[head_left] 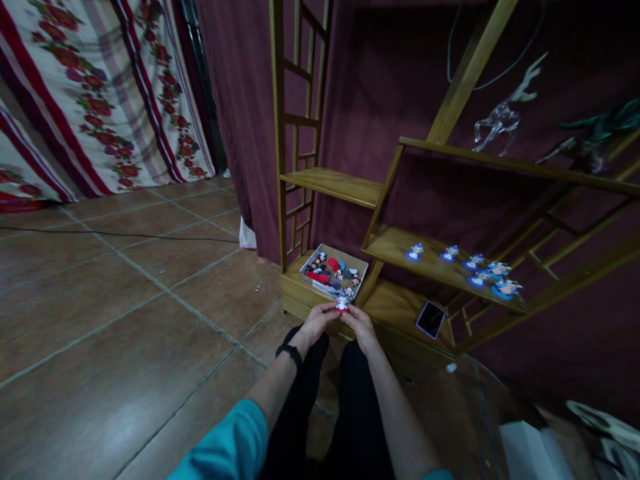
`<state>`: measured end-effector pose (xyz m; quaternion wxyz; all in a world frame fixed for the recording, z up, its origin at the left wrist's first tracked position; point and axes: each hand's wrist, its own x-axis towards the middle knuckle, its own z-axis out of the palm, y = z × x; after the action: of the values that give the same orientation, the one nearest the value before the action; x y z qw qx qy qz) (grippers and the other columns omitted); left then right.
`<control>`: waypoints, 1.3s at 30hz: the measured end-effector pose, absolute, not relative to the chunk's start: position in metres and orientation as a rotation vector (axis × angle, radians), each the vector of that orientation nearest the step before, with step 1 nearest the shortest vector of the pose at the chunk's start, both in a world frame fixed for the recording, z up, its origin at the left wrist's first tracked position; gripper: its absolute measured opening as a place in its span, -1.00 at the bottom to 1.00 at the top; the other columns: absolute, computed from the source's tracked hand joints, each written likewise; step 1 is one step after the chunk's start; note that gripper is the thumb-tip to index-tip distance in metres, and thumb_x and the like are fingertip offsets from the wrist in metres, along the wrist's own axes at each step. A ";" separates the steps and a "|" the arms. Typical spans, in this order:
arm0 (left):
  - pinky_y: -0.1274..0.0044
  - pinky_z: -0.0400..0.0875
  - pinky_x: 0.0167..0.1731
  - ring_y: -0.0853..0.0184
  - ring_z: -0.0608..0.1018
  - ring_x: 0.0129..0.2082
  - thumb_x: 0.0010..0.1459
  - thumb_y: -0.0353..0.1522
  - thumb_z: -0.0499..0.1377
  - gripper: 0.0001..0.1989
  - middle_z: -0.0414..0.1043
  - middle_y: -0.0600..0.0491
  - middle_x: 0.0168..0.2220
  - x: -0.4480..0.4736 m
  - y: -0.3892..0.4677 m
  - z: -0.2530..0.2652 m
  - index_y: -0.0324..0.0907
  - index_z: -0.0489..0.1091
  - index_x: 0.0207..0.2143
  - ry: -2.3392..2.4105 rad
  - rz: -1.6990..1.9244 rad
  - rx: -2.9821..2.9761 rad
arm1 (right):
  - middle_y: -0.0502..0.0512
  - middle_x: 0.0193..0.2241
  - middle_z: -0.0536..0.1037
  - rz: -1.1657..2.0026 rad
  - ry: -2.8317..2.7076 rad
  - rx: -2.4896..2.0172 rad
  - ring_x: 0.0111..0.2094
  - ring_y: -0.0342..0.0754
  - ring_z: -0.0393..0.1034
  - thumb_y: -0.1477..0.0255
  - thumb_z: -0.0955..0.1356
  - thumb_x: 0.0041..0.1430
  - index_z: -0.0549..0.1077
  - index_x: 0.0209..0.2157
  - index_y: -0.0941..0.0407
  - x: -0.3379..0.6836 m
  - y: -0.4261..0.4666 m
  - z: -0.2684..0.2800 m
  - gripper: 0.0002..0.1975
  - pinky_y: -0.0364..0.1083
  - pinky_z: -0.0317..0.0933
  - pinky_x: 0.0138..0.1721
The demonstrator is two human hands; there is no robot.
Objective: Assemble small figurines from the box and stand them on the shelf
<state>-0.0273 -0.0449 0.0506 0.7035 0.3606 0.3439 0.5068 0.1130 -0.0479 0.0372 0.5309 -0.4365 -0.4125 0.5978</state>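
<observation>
A small white figurine [343, 301] with a blue top and a red base is pinched between my two hands. My left hand [320, 321] is closed on its left side, and a dark band circles that wrist. From the right, my right hand [359, 324] grips the base. Just beyond my fingers lies an open cardboard box [361, 267] of loose figurines and red and dark round bases. Several blue-and-white figurines [450, 253] on blue bases stand along the shelf to the right.
A wooden shelf unit [330, 183] rises in front of me. A phone or tablet [431, 319] lies on its lower board. Clear glass deer [503, 120] stands higher up. At left, a black cable [125, 233] crosses the tiled floor [125, 333] below a flowered curtain [100, 100].
</observation>
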 end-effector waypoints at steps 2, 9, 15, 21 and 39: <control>0.47 0.28 -0.15 0.32 0.51 -0.34 -0.27 -0.43 0.35 -0.60 0.53 -0.06 -0.34 -0.025 -0.044 0.048 -0.29 0.50 -0.26 0.780 1.141 0.809 | 0.08 -0.27 0.57 1.432 -0.973 -1.047 -0.23 0.00 0.43 0.30 0.47 -0.27 0.48 -0.18 0.11 0.113 -0.048 0.036 -0.49 0.00 0.25 -0.11; 0.48 0.29 -0.18 0.33 0.51 -0.38 -0.32 -0.43 0.36 -0.60 0.53 -0.03 -0.38 -0.016 -0.040 0.042 -0.28 0.50 -0.29 0.864 1.165 0.819 | 0.08 -0.25 0.56 1.445 -1.040 -1.037 -0.21 0.01 0.43 0.27 0.45 -0.23 0.49 -0.20 0.12 0.116 -0.049 0.037 -0.53 -0.01 0.26 -0.12; 0.47 0.28 -0.16 0.31 0.51 -0.34 -0.28 -0.43 0.35 -0.59 0.53 -0.04 -0.35 -0.013 -0.036 0.041 -0.27 0.50 -0.25 0.836 1.137 0.844 | 0.09 -0.22 0.55 1.435 -1.010 -1.064 -0.20 -0.01 0.43 0.29 0.44 -0.22 0.48 -0.17 0.12 0.121 -0.044 0.032 -0.53 -0.03 0.26 -0.12; 0.48 0.27 -0.14 0.33 0.51 -0.34 -0.25 -0.44 0.33 -0.59 0.54 -0.03 -0.33 -0.013 -0.034 0.042 -0.26 0.49 -0.23 0.845 1.138 0.842 | 0.08 -0.23 0.56 1.441 -0.974 -1.044 -0.20 0.00 0.43 0.31 0.45 -0.21 0.48 -0.16 0.11 0.122 -0.041 0.031 -0.53 -0.01 0.26 -0.10; 0.45 0.27 -0.14 0.32 0.50 -0.35 -0.27 -0.38 0.36 -0.59 0.53 -0.04 -0.33 -0.015 -0.029 0.041 -0.27 0.49 -0.26 0.852 1.192 0.807 | 0.09 -0.20 0.56 1.448 -0.957 -1.012 -0.17 0.03 0.42 0.29 0.44 -0.16 0.48 -0.17 0.14 0.115 -0.035 0.033 -0.55 0.02 0.25 -0.04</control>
<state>-0.0153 -0.0293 0.0407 0.6700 0.3580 0.3782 0.5291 0.1153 -0.0352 0.0327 0.5363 -0.4253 -0.4021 0.6081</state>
